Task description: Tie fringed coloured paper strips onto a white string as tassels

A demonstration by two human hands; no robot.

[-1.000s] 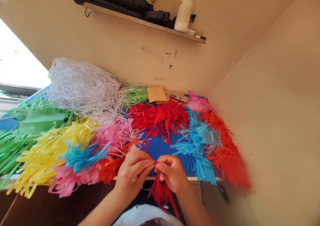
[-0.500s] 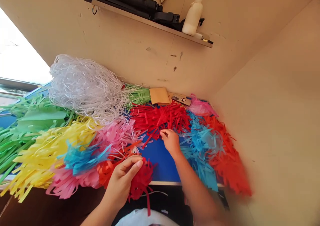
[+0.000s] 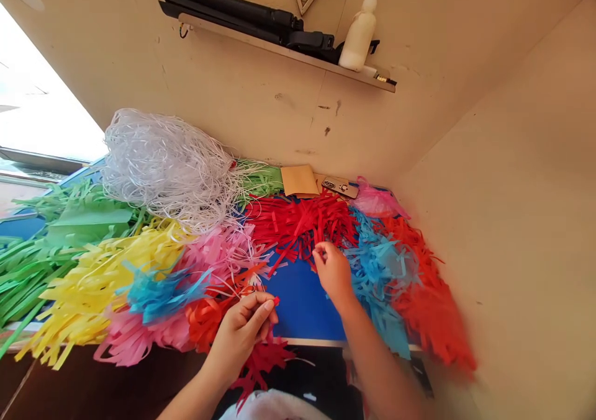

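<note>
My left hand [image 3: 246,324] is closed in a pinch over the table's front edge. A small red tip sticks out between its thumb and finger, and red fringed paper [image 3: 263,361] hangs beneath it. My right hand [image 3: 333,271] is raised over the blue tabletop [image 3: 298,296], thumb and fingertips pressed together; whatever they hold, if anything, is too small to make out. Just beyond it lies a heap of red paper strips [image 3: 298,221]. Orange fringed paper [image 3: 205,324] and pink fringed paper [image 3: 223,246] lie to the left of my left hand.
A tangle of white string [image 3: 162,165] stands at the back left. Yellow [image 3: 107,271] and green fringed paper [image 3: 84,227] cover the left side, blue fringed paper [image 3: 379,271] the right. A phone [image 3: 339,187] lies by the wall. A shelf [image 3: 279,49] holds a white bottle [image 3: 358,35].
My left hand has shifted slightly right, and the red fringed paper under it has swung lower. My right hand has moved a little to the right, still pinched.
</note>
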